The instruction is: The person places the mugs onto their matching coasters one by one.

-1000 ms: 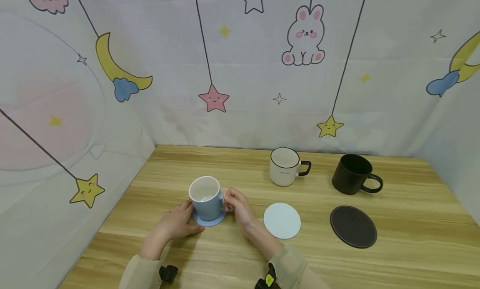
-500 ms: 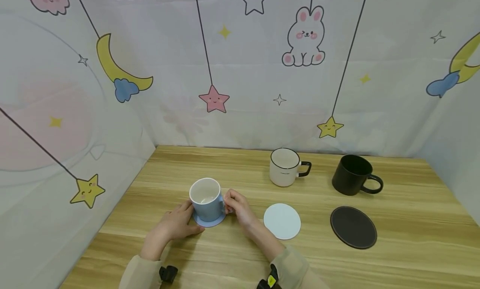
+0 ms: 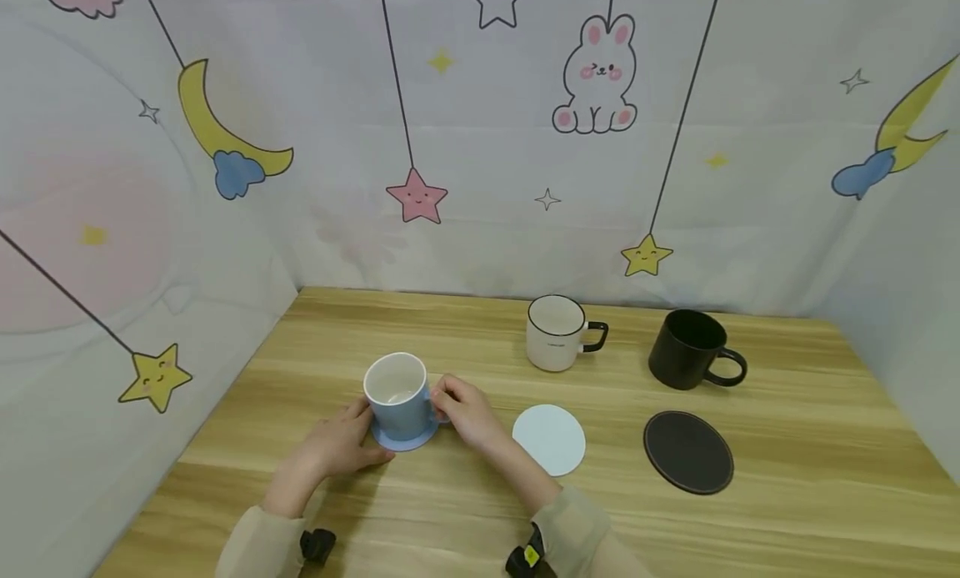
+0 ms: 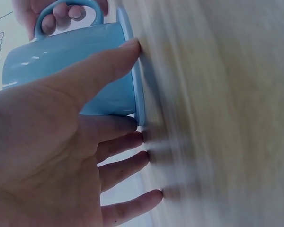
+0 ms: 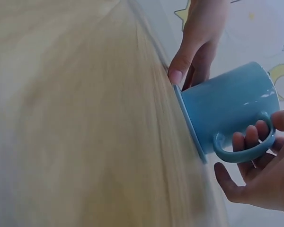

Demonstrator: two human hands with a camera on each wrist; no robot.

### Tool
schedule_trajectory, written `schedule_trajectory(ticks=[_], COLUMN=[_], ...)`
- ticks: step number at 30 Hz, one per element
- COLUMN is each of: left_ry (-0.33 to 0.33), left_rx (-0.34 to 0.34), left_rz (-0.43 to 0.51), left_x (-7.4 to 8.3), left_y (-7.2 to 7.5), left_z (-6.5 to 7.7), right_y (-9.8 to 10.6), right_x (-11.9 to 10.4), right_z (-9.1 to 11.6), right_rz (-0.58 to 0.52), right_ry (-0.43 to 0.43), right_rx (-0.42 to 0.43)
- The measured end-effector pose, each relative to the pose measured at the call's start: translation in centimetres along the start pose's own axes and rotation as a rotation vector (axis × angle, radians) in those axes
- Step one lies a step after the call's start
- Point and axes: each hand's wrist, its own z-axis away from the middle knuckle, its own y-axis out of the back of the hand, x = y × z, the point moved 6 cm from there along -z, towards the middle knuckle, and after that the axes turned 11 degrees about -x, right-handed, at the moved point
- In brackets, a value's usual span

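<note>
A light blue mug [image 3: 401, 415] stands upright on a matching blue coaster [image 3: 406, 444] on the left part of the table. My right hand [image 3: 468, 413] holds the mug by its handle; in the right wrist view its fingers curl through the handle [image 5: 244, 155]. On the mug's other side is my left hand [image 3: 337, 444]. Its thumb and index finger take the coaster's rim [image 4: 138, 97] from two sides, while the other fingers spread apart with their tips at the tabletop.
To the right, a white coaster [image 3: 549, 440] and a black coaster [image 3: 688, 451] lie flat. Behind them stand a white mug [image 3: 553, 344] with a black rim and a black mug [image 3: 682, 353]. A printed cloth [image 3: 480, 253] rises along the table's back edge.
The head view has swung slightly, so everything sits a little further left in it. Both hands keep their places at the blue mug and coaster.
</note>
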Motion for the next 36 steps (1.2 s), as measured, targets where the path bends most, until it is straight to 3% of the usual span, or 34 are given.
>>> schedule_trajectory(ticks=[3,15,24,36], left_ry=[0.007,0.072,0.131,0.155], left_rx=[0.000,0.053,0.162,0.245], left_rz=[-0.018,-0.091,-0.205,-0.216], left_x=[0.0,0.9,2.7,4.6], left_y=[0.0,0.3,0.4,0.1], left_z=[0.0,0.5,1.7,2.8], right_y=[0.3,0.7,1.5,2.8], right_x=[-0.4,-1.9,-2.6,-3.1], right_z=[0.2,1.1,2.4,3.9], right_rz=[0.175,0.638,0.790,0.914], right_ry=[-0.018,-0.002,0.053,0.125], right_rx=[-0.013,-0.095,-0.086,-0.078])
